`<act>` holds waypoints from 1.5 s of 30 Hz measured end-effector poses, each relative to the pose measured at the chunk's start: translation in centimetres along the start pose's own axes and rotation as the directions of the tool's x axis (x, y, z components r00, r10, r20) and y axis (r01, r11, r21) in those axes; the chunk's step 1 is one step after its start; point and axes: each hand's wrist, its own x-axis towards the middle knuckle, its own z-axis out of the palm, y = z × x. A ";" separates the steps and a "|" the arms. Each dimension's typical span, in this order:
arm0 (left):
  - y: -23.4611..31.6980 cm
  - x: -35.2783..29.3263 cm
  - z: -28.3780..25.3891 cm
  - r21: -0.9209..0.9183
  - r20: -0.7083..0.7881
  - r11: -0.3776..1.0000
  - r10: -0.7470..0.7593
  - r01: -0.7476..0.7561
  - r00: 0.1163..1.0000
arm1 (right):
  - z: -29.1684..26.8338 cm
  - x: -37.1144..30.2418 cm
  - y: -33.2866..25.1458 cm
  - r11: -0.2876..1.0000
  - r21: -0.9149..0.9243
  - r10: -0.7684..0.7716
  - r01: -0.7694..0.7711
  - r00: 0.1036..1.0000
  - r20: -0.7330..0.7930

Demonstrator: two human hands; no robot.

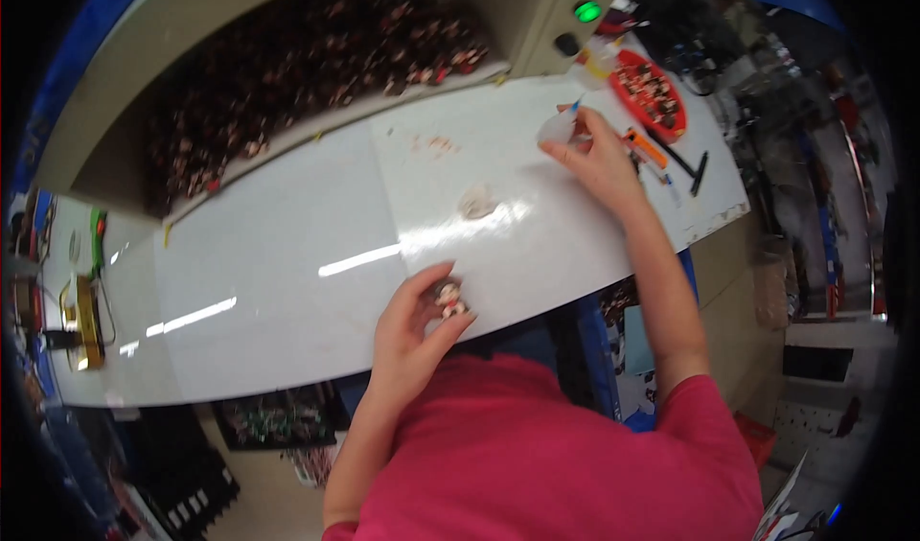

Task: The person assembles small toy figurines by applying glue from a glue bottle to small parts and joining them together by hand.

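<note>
Near the front edge of the white table (287, 253), my left hand (407, 335) pinches a small figurine (448, 299) between thumb and fingers. The figurine has a dark top, a pale face and body, and a bit of red. Farther off to the right, my right hand (599, 162) is closed around a small translucent white bottle (554, 132) with a thin blue tip (575, 106). The bottle is partly hidden by my fingers. A crumpled whitish wad (476, 201) lies on the table between my hands.
Dark and pinkish small figures fill a long recess (316, 81) behind the table. At the right are a red tray (682, 124) of small pieces, an orange-handled tool (647, 148) and a black tool (700, 173). Orange crumbs (438, 145) lie farther back. A yellow device (86, 325) stands far left.
</note>
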 end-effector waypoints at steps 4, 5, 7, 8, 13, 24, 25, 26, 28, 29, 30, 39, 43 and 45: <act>-0.4 0.0 -1.2 -0.011 0.037 0.999 0.052 -0.051 0.998 | 0.9 0.7 -0.7 0.958 -0.280 0.005 0.061 0.974 0.228; -0.4 0.0 -1.2 0.000 0.048 0.998 0.057 -0.057 0.997 | 0.6 0.0 -1.2 0.993 -0.115 0.022 0.005 0.972 0.236; -0.2 -0.1 -1.4 -0.005 0.043 1.000 0.031 -0.031 0.999 | 0.2 -1.8 -2.6 0.994 0.104 -0.033 0.010 0.976 0.216; -0.1 -0.2 -1.4 -0.010 0.051 1.000 0.013 -0.012 0.999 | -0.2 -2.7 -3.4 0.994 0.108 -0.031 0.006 0.973 0.228; -0.2 -0.5 -1.6 -0.088 0.045 0.996 -0.020 0.024 0.999 | -1.7 -6.4 -6.4 0.947 0.094 -0.314 0.306 0.836 0.450; -0.7 -0.3 -1.5 -0.073 0.041 0.997 -0.002 0.005 0.999 | -0.1 -6.8 -6.9 0.817 0.043 -0.509 0.575 0.684 0.522; -0.8 -0.3 -1.5 -0.068 0.042 0.998 0.003 0.000 0.999 | 0.0 -6.9 -6.7 0.813 0.045 -0.517 0.581 0.683 0.515; -0.8 -0.3 -1.5 -0.063 0.042 0.998 0.009 -0.006 0.999 | 0.1 -6.9 -6.6 0.808 0.047 -0.525 0.587 0.682 0.509; -0.6 -0.4 -1.7 -0.053 0.075 0.998 -0.025 0.029 0.997 | 0.1 -6.8 -6.9 0.812 0.035 -0.513 0.583 0.683 0.519; -0.4 -0.4 -1.8 -0.040 0.109 0.997 -0.058 0.063 0.992 | 0.2 -6.8 -7.0 0.815 0.022 -0.502 0.580 0.686 0.528; -0.4 -0.4 -1.7 -0.041 0.107 0.997 -0.058 0.063 0.993 | 0.2 -6.8 -7.0 0.814 0.022 -0.502 0.580 0.684 0.529; -0.6 -0.4 -1.7 -0.016 0.118 0.999 -0.031 0.033 0.993 | -0.1 -6.5 -7.3 0.789 -0.004 -0.518 0.614 0.669 0.533; -0.5 -0.3 -1.9 0.002 0.158 1.000 -0.001 0.001 0.987 | -0.6 -6.3 -7.5 0.756 -0.033 -0.542 0.654 0.653 0.529; -0.3 -0.3 -2.0 0.005 0.175 1.000 0.009 -0.010 0.984 | -0.8 -6.2 -7.7 0.745 -0.034 -0.556 0.667 0.647 0.522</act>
